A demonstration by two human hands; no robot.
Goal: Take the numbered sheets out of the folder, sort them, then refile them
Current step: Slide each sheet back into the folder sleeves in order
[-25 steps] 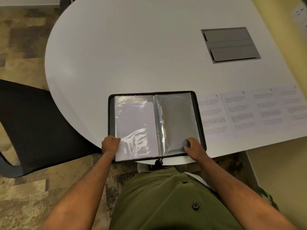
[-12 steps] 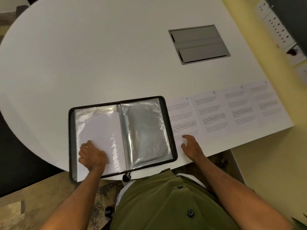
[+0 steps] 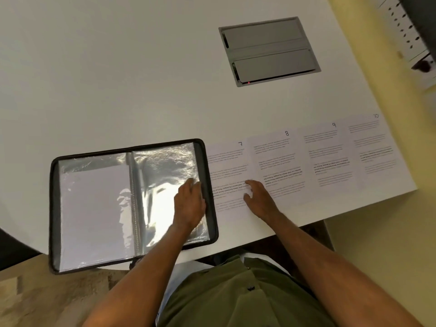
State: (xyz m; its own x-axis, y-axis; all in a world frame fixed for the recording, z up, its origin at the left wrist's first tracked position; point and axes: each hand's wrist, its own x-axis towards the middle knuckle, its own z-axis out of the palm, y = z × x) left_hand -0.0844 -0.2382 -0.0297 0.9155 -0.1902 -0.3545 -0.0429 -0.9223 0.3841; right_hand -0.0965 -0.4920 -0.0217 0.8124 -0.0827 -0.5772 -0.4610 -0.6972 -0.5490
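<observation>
- The folder [image 3: 132, 206] is laid open on the table [image 3: 118, 67]; its right-hand sleeve [image 3: 169, 185] is pressed by the left hand [image 3: 190, 204], fingers nearly straight, nothing gripped
- Just right of the folder, sheet 7 [image 3: 230, 171] is touched by the spread right hand [image 3: 258, 197]
- Sheet 8 [image 3: 276, 161], overlapped, could be dragged along; the slippery sleeve may close

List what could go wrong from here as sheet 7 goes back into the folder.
1. The folder overhangs the table's near edge; the left hand pressing its right sleeve may tip or slide it.
2. Sheet 7 lies partly under sheet 8; the right hand dragging it may disturb the sorted row.
3. The glossy sleeve may crumple an entering sheet.
</observation>
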